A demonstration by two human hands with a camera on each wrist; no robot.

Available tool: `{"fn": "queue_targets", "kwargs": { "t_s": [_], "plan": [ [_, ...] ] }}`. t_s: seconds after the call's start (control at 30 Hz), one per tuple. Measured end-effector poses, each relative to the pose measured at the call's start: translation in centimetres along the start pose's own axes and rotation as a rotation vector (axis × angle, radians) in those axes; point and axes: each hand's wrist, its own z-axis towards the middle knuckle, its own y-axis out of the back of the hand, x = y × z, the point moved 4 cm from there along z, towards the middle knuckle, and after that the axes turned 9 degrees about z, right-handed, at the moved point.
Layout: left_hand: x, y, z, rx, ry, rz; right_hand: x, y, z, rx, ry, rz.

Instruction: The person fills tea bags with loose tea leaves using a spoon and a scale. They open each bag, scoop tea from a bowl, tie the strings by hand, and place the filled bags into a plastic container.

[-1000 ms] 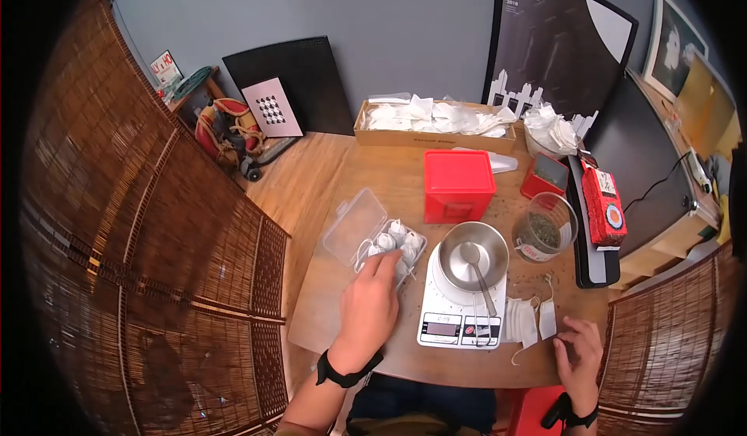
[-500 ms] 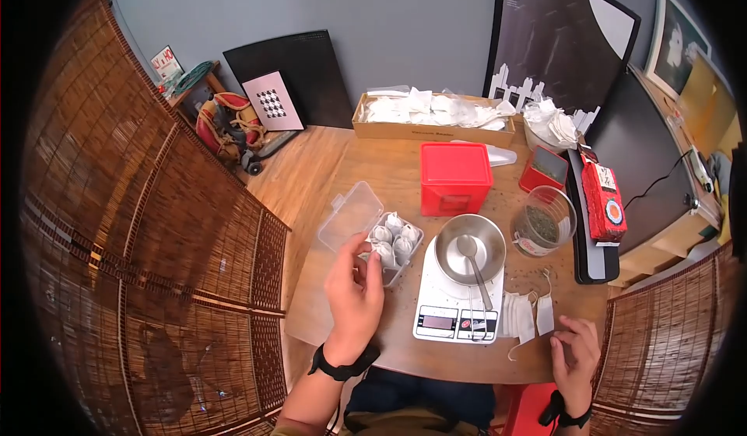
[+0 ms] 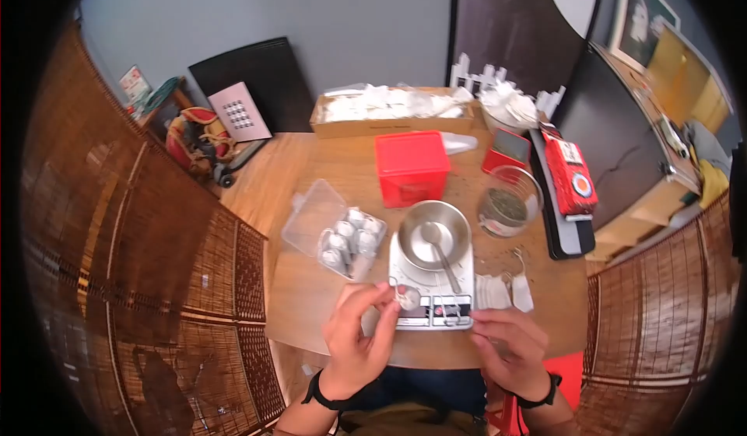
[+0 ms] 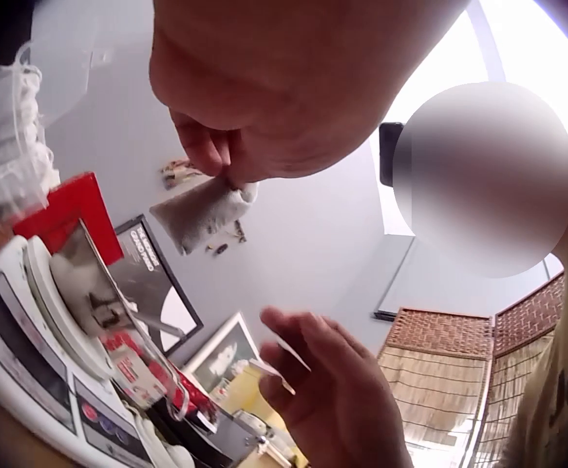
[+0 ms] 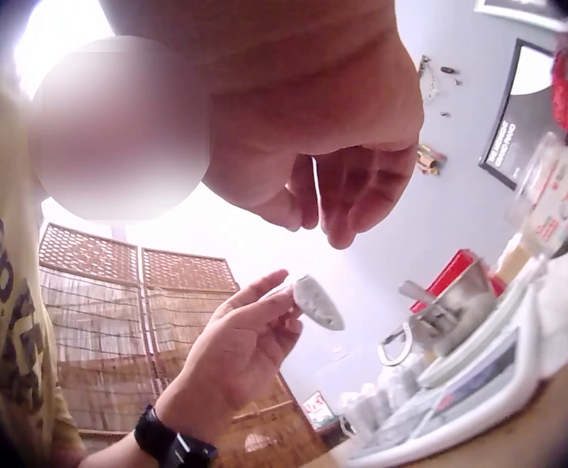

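Note:
In the head view my left hand (image 3: 356, 335) pinches a small filled tea bag (image 3: 407, 299) by its gathered top, over the front of the white kitchen scale (image 3: 408, 279). The left wrist view shows the same bag (image 4: 201, 213) hanging from thumb and fingertips. My right hand (image 3: 515, 346) hovers at the scale's front right corner, fingers loosely bent and holding nothing. A steel bowl (image 3: 411, 241) with a spoon (image 3: 445, 263) in it stands on the scale. Left of it, a clear plastic box with a raised lid (image 3: 311, 214) holds several filled tea bags (image 3: 344, 238).
Flat white tea bags (image 3: 492, 292) lie right of the scale. Behind are a red tin (image 3: 412, 170), a clear cup of dried leaves (image 3: 510, 210), and a cardboard box (image 3: 389, 128) of white bags. A red packet (image 3: 572, 175) lies on a black case at right.
My left hand has lifted a tea bag out of the plastic box and brought it right, over the scale. My right hand has moved left toward it. The head view has shifted.

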Motion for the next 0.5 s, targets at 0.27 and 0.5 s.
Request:
{"fn": "queue_targets", "kwargs": {
  "t_s": [0.27, 0.5],
  "plan": [
    [-2.4, -3.7, -2.9, 0.13, -0.049, -0.048, 0.2, -2.1, 0.1, -0.037, -0.03, 0.068],
    [-2.7, -5.2, -3.5, 0.197, 0.069, -0.209, -0.7, -1.2, -1.3, -0.066, -0.207, 0.168]
  ]
}}
